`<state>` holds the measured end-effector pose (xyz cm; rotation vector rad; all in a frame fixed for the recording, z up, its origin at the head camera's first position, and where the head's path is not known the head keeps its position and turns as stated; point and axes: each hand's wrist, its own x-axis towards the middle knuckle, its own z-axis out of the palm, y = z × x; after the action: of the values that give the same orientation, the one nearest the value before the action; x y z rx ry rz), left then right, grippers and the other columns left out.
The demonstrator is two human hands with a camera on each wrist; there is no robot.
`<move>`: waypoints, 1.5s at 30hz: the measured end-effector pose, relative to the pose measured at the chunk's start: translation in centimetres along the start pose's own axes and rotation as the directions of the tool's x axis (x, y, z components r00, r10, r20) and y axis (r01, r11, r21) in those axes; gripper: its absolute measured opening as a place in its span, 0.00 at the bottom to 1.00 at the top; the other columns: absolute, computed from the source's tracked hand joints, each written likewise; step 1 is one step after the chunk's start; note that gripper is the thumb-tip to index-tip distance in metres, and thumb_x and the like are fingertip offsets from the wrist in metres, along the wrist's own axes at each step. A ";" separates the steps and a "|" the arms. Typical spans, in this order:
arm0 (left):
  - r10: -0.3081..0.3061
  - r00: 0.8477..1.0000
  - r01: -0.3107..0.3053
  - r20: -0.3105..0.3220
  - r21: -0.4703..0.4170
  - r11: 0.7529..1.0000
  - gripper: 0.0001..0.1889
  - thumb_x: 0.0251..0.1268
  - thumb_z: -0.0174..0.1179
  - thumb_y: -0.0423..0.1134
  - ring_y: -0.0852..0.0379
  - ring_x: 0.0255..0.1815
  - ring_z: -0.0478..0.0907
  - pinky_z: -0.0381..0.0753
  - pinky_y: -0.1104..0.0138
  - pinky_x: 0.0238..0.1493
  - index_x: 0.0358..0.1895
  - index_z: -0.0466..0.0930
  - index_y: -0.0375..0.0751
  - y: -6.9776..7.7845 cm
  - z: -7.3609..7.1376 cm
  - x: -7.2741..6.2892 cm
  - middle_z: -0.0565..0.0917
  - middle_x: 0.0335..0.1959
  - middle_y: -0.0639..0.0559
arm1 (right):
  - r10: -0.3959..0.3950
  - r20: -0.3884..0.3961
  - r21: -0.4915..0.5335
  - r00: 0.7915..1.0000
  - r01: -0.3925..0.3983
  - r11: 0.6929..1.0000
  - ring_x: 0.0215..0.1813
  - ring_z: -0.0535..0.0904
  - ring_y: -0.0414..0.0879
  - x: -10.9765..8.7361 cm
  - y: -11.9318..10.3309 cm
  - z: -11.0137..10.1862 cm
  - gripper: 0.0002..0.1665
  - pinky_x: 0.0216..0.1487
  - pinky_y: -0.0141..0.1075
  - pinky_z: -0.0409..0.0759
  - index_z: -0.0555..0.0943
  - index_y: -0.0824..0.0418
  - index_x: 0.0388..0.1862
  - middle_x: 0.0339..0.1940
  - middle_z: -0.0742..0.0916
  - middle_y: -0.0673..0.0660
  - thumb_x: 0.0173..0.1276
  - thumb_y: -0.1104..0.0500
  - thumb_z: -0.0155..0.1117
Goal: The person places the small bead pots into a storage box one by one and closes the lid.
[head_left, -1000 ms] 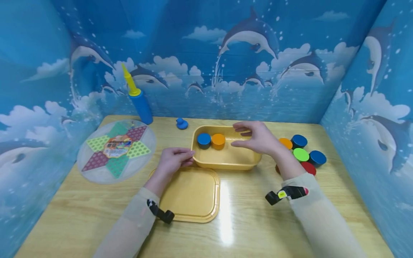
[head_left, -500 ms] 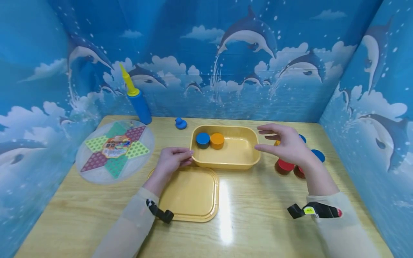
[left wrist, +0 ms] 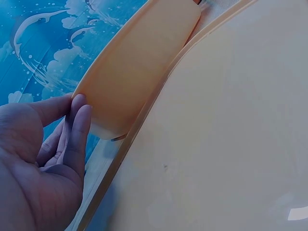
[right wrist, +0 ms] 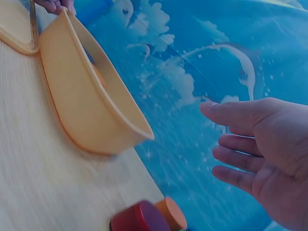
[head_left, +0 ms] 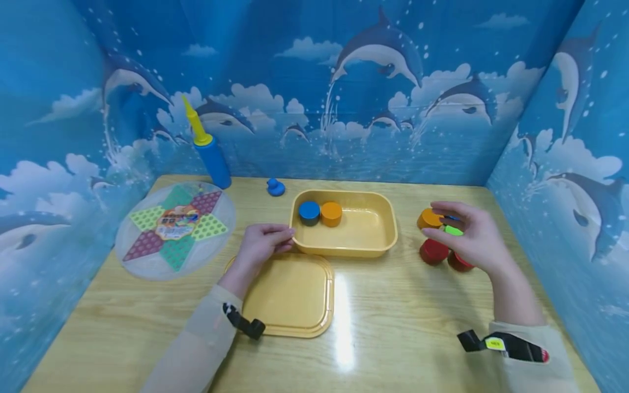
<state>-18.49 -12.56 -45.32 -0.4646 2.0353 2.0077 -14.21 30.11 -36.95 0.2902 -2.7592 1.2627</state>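
A yellow plastic box (head_left: 366,229) stands lidless in the middle of the table. Inside, at its left end, a blue-topped round piece (head_left: 309,213) sits beside an orange one (head_left: 331,214). My left hand (head_left: 263,241) pinches the box's left rim between thumb and fingers. Over the group of round pieces to the right hovers my right hand (head_left: 472,236), fingers spread and nothing between them. An orange round piece (head_left: 428,219) lies at its fingertips, with red ones (head_left: 433,251) just nearer. The hand partly hides a green piece (head_left: 454,231) and a blue one.
The yellow lid (head_left: 287,297) lies flat in front of the box, under the left forearm. On the left are a round clear board with a coloured star (head_left: 179,222) and a blue pump with a yellow nozzle (head_left: 211,155). A blue toy duck (head_left: 276,187) sits behind the box.
My right hand has left the inside of the box and moved right, over the loose round pieces. My left hand has stayed at the box's rim.
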 end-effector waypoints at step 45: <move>0.002 1.000 -0.002 0.000 -0.001 1.000 0.13 0.71 0.72 0.35 0.49 0.44 0.89 0.92 0.63 0.47 0.53 0.88 0.35 0.1 -0.1 -0.2 0.88 0.46 0.39 | 0.294 -0.045 -0.154 0.955 -0.298 0.942 0.60 0.81 0.76 -5.9 10.4 -0.3 0.50 0.41 0.22 0.87 0.69 0.79 0.74 0.67 0.77 0.81 0.70 0.45 0.78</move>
<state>-18.30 -12.60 -45.14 -0.4634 2.0359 2.0095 -10.62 37.76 -45.44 -0.1578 -2.9437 1.0793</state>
